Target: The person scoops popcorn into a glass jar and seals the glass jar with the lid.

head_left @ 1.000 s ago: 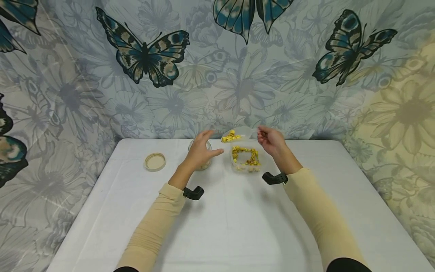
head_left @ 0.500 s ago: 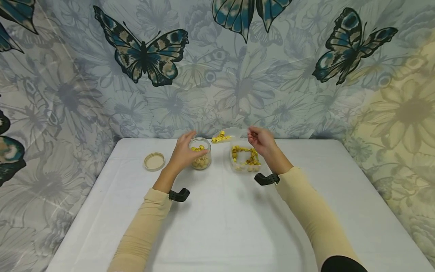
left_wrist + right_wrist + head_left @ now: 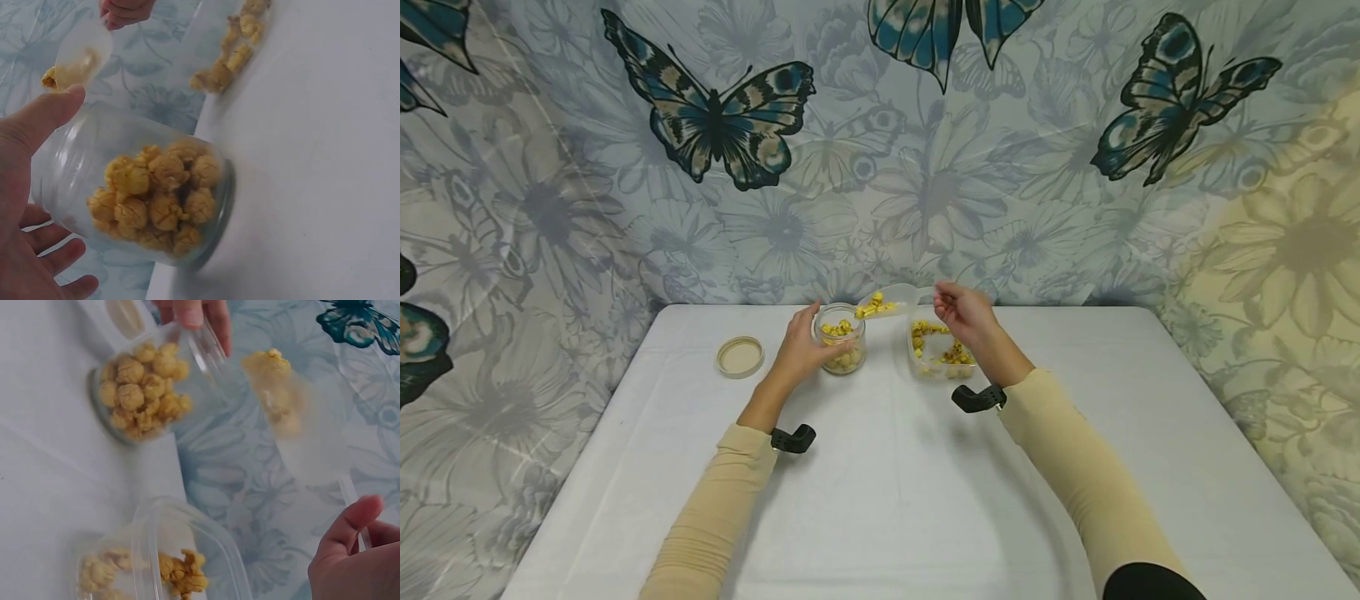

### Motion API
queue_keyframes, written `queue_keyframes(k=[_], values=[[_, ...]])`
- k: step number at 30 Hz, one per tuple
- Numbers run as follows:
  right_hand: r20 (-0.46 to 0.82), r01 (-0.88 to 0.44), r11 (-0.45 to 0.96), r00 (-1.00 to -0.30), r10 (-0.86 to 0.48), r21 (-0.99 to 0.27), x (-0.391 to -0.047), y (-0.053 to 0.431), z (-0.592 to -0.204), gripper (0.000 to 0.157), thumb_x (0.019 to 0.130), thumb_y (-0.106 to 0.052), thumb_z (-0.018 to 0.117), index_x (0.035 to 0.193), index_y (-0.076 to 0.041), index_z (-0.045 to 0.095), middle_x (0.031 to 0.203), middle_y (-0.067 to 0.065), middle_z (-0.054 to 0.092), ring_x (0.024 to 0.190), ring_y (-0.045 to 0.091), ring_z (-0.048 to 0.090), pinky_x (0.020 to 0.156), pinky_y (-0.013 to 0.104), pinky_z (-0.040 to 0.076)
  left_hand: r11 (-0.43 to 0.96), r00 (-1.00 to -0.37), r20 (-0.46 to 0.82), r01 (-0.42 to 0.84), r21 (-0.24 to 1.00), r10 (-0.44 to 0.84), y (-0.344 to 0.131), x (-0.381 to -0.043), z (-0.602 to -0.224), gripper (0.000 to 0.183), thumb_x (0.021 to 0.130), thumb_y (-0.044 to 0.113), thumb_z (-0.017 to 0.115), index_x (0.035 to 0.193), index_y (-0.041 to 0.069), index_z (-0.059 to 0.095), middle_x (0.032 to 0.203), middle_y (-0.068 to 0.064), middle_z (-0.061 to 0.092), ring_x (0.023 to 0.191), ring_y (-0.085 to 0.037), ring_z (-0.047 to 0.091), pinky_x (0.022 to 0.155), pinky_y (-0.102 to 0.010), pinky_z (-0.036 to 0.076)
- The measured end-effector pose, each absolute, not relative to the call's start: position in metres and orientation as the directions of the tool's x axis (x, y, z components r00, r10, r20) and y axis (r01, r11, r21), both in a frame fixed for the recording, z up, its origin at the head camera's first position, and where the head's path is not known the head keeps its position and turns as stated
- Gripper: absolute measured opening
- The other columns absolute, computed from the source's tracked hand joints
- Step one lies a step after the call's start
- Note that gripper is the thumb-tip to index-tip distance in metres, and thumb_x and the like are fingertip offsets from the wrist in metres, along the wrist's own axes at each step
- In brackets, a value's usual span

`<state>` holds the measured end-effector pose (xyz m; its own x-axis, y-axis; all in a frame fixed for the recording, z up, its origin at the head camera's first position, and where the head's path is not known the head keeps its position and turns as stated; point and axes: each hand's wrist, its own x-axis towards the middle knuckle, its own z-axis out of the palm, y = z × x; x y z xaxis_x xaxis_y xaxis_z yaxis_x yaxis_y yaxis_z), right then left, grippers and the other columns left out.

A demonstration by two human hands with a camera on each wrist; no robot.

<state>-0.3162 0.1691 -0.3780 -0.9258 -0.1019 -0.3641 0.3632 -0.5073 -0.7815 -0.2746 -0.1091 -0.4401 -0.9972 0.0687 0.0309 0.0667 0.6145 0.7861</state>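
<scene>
My left hand (image 3: 800,346) holds a glass jar (image 3: 87,140) near its rim, thumb on the near side and fingers round the far side. The jar stands upright on the table, partly filled with yellow popcorn (image 3: 165,194). My right hand (image 3: 966,314) pinches the thin handle of a translucent plastic scoop (image 3: 319,437). Several pieces of popcorn lie in the scoop's front, and its tip is right by the jar's mouth in the head view. Below the right hand sits a clear plastic container (image 3: 153,528), with more popcorn along its sides and a bare patch in its middle.
A round, pale-rimmed jar lid (image 3: 741,357) lies on the white-covered table (image 3: 880,500), left of the jar. Close behind the table's back edge hangs a butterfly-patterned cloth (image 3: 940,200).
My right hand has carried the loaded scoop leftward from over the container to the jar's mouth. My left hand has shifted left and come round the jar near its rim.
</scene>
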Motion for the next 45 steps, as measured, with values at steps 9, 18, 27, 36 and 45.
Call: queue_keyframes(k=[9,18,27,36,45], values=[[-0.341,0.333,-0.497,-0.937,-0.078,-0.801,-0.317,0.160,-0.376,0.008,0.100,-0.007,0.050,0.099,0.000,0.055,0.062,0.003,0.060,0.053,0.009,0.056,0.048,0.016,0.047,0.593,-0.999,0.021,0.041,0.804,0.040,-0.108,-0.277,-0.450,0.094,0.077,0.042,0.081,0.149,0.006,0.032,0.147,-0.018,0.039,0.140,-0.034,0.033,0.117,-0.054,0.030],[-0.229,0.212,-0.378,-0.973,0.002,-0.901,-0.320,0.146,-0.367,0.013,0.097,-0.009,0.057,0.102,0.003,0.059,0.063,0.000,0.060,0.053,0.007,0.057,0.049,0.013,0.049,0.575,-0.999,0.021,0.040,0.817,0.040,-0.109,-0.277,-0.452,0.092,0.077,0.044,0.080,0.147,0.007,0.035,0.145,-0.016,0.040,0.138,-0.034,0.036,0.116,-0.054,0.031],[-0.137,0.128,-0.253,-0.990,0.019,-0.959,-0.316,0.136,-0.353,0.018,0.098,-0.014,0.057,0.103,0.003,0.059,0.065,-0.001,0.060,0.053,0.006,0.057,0.051,0.014,0.050,0.564,-0.999,0.037,0.052,0.824,0.038,-0.109,-0.277,-0.454,0.090,0.077,0.043,0.081,0.147,0.008,0.036,0.143,-0.016,0.042,0.136,-0.033,0.039,0.114,-0.054,0.033],[-0.153,0.139,-0.269,-0.988,0.032,-0.953,-0.315,0.138,-0.352,0.017,0.098,-0.014,0.058,0.101,0.002,0.060,0.063,-0.001,0.060,0.053,0.007,0.056,0.050,0.015,0.049,0.540,-0.998,0.048,0.060,0.840,0.036,-0.110,-0.276,-0.457,0.088,0.076,0.043,0.081,0.145,0.010,0.038,0.141,-0.015,0.043,0.134,-0.034,0.042,0.112,-0.054,0.035],[-0.177,0.159,-0.284,-0.983,0.039,-0.946,-0.317,0.141,-0.357,0.036,0.097,-0.014,0.059,0.122,0.012,0.055,0.061,-0.001,0.060,0.052,0.007,0.057,0.049,0.015,0.049,0.550,-0.997,0.055,0.070,0.832,0.045,-0.110,-0.276,-0.458,0.089,0.076,0.043,0.081,0.146,0.010,0.037,0.140,-0.015,0.044,0.128,-0.034,0.046,0.106,-0.053,0.040]])
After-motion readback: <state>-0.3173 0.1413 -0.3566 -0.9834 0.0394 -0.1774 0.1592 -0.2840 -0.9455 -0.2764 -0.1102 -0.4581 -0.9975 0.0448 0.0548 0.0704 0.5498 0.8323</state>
